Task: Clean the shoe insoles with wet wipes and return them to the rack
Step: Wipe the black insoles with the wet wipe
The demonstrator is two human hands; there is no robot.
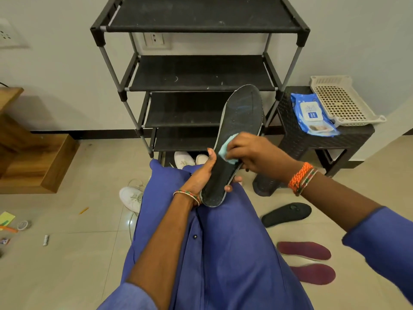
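A long black insole [240, 121] stands tilted above my lap, toe end up toward the rack. My left hand [202, 173] grips its heel end from below, thumb along the left edge. My right hand [250, 152] pinches a light blue wet wipe [225, 151] against the insole's middle. The black shoe rack [201, 73] stands straight ahead by the wall with bare shelves. Another black insole [287, 214] lies on the floor to my right. Two maroon insoles [304, 251] [314, 273] lie nearer, further right.
A blue wet wipes pack [309, 114] and a cream plastic basket [342, 101] sit on a dark wicker stool [324, 139] right of the rack. White shoes [131, 199] [184, 159] lie by my knees. Wooden steps [33, 162] stand at the left, with small litter on the floor.
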